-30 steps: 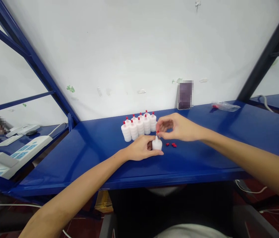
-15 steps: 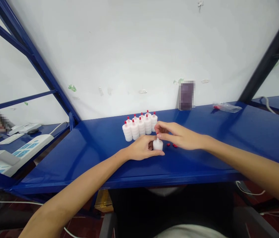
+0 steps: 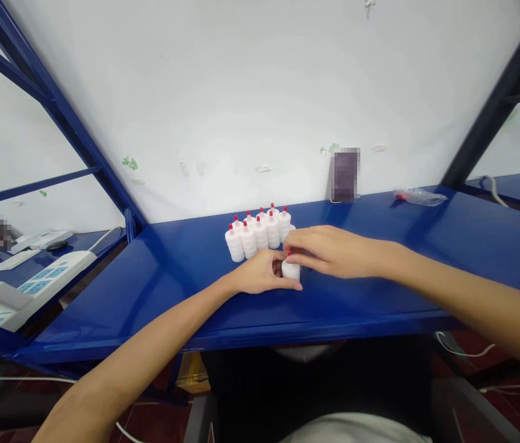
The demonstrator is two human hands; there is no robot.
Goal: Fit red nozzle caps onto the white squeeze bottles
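Note:
A white bottle point(image 3: 291, 271) stands upright on the blue table, with my left hand point(image 3: 262, 271) wrapped round its body from the left. Its red cap point(image 3: 289, 254) is pinched at the top by my right hand point(image 3: 327, 251), whose fingers partly hide it. Just behind my hands, several white bottles with red tips point(image 3: 260, 231) stand close together in rows. Only a trace of the loose red caps on the table shows below my right hand.
A dark phone-like object point(image 3: 345, 175) leans against the white wall. A clear plastic bag point(image 3: 421, 197) with something red lies at the right back. Power strips point(image 3: 47, 280) and cables are at the left, beyond the blue frame point(image 3: 70, 129).
My right hand has closed in lower over the bottle's top and now covers most of the loose red caps. The view has shifted slightly. My left hand keeps its hold.

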